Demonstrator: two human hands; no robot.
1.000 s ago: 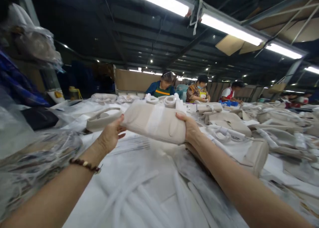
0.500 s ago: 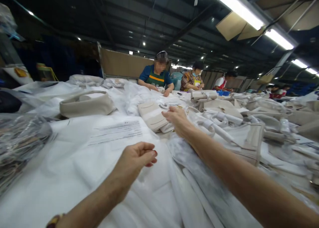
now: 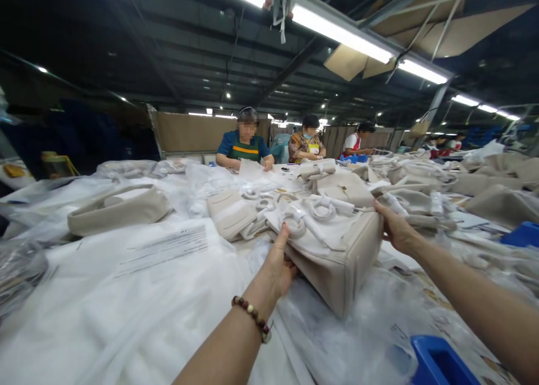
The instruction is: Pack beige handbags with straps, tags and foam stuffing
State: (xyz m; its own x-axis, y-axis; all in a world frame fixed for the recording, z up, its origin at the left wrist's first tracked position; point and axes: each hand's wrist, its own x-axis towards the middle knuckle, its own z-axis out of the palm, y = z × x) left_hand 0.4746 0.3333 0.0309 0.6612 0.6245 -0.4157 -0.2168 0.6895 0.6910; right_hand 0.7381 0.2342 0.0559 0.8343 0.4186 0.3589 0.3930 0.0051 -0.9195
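Between my hands is a cream handbag (image 3: pixel 337 261), tilted, with wrapped straps and rings lying on its upper face. My left hand (image 3: pixel 278 261) grips its near left edge, thumb on top and fingers underneath. At the far right corner, my right hand (image 3: pixel 393 228) holds the bag with the thumb side against its edge; some of those fingers are hidden behind it. A flat cream bag piece (image 3: pixel 229 211) with a white band lies just beyond my left hand. Clear plastic wrapping (image 3: pixel 332 340) is spread beneath the handbag.
White printed plastic bags (image 3: pixel 160 256) cover the left side, with a curved beige bag (image 3: pixel 120 208) on them. More cream bags (image 3: pixel 421 177) are heaped at the right. A blue bin (image 3: pixel 442 362) stands at the near right. Across the table, a co-worker (image 3: pixel 244 141) handles white material.
Both hands have closed on the handbag, which is now lifted and tilted in front of me. My left hand moved right and my right hand moved farther right. The view has shifted rightward.
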